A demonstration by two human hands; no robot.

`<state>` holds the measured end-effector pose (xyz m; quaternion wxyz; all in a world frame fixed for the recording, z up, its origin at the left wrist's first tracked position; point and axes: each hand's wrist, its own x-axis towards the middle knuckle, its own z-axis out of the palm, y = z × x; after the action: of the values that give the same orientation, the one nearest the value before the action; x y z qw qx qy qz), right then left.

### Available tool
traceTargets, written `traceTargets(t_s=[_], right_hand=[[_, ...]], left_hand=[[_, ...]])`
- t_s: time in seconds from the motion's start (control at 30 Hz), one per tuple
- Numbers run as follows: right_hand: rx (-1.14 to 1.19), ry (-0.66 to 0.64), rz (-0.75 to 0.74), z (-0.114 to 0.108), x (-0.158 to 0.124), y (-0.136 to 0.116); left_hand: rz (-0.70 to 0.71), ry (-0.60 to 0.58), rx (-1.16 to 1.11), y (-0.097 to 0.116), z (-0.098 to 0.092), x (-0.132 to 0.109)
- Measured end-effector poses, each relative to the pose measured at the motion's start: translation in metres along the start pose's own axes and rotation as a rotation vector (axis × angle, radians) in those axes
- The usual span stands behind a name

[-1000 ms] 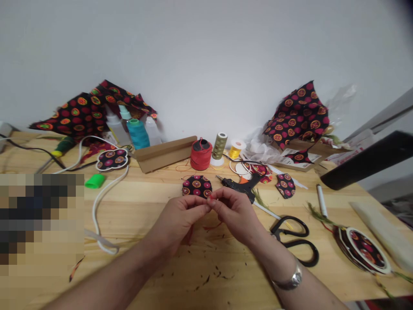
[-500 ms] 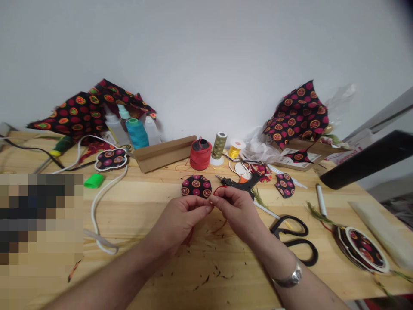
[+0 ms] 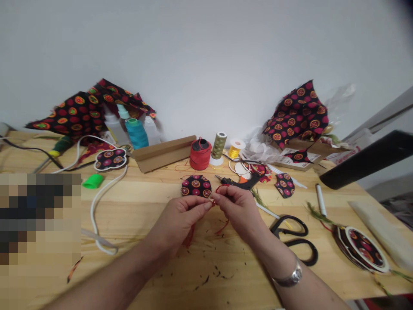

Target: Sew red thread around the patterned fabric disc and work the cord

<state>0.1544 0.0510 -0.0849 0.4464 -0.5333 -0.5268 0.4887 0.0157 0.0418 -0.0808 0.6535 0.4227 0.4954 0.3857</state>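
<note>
Two hands, the left hand (image 3: 185, 217) and the right hand (image 3: 240, 211), are pinching red thread (image 3: 222, 187) with close fingertips above the wooden surface (image 3: 142, 206). Loose ends of it are hanging under both hands. A round dotted cloth (image 3: 196, 185) is lying just beyond them, and black scissors (image 3: 276, 231) are resting near the right hand.

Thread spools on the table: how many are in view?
4: a teal spool by the bottles; then, right of the folded cardboard strip, a red spool, an olive spool and a yellow spool, left to right. Others may be hidden.
</note>
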Motion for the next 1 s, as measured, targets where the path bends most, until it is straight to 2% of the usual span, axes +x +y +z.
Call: traceTargets(t_s=[0.17, 0.37, 0.57, 0.77, 1.0], right_hand=[[0.025, 0.001, 0.008, 0.0005, -0.0005, 0.0012], [0.051, -0.065, 0.061, 0.0006, -0.0001, 0.0023], [0.137, -0.091, 0.152, 0.0014, 0.0007, 0.0012], [0.137, -0.074, 0.154, 0.0021, 0.0010, 0.0051], [0.053, -0.099, 0.086, 0.0010, 0.0031, 0.0087]], left_hand=[[0.031, -0.007, 0.001, -0.0023, -0.0023, 0.0003], [-0.093, 0.031, -0.039, -0.0011, -0.0027, 0.0012], [-0.110, 0.044, -0.059, -0.0010, -0.0030, 0.0022], [-0.100, 0.060, -0.027, -0.0009, -0.0024, 0.0007], [-0.084, 0.034, -0.009, -0.0030, -0.0057, 0.0011]])
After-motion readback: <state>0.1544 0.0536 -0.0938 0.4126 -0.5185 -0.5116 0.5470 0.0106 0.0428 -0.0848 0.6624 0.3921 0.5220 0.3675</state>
